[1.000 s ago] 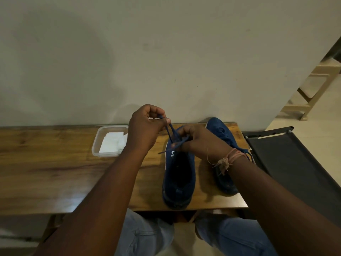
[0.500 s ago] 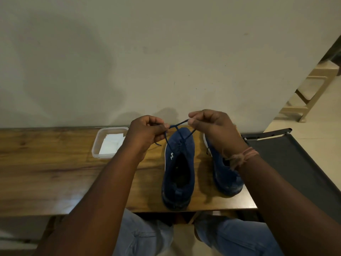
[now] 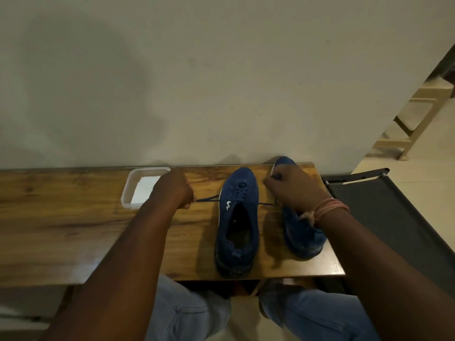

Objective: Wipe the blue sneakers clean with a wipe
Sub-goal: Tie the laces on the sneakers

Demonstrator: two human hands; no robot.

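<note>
Since the earlier frames both hands have come down and apart: half a second ago they pinched the lace ends up above the toe of the shoe, and now they have drawn them out sideways and low over the table, so the lace runs nearly flat across the shoe's throat. The left hand (image 3: 175, 190) has its fingers curled, pinching the left lace end (image 3: 208, 199) between thumb and fingertips just beside the shoe; the right hand (image 3: 294, 187) is curled too, and the right lace end (image 3: 267, 204) leads under it, though the pinch itself is hidden by the knuckles, so I judge it held rather than see it. A pinkish thread band (image 3: 328, 208) circles the right wrist. Between the hands stands the left blue sneaker (image 3: 237, 217), toe toward the wall, heel near the table's front edge, its opening dark and empty. The right blue sneaker (image 3: 304, 236) sits just beside it, partly covered by the right hand and wrist, its toe tip showing by the wall. Behind the left hand, a clear plastic container (image 3: 128, 190) holds folded white wipes (image 3: 144, 190). All rest on the wooden table (image 3: 61, 217); a dark sling chair (image 3: 394, 217) stands at its right end. As for progress, neither hand holds a wipe, and pale scuffing shows on the right sneaker's heel, so whether any wiping is done cannot be told; the step in hand looks like tightening the lace.
</note>
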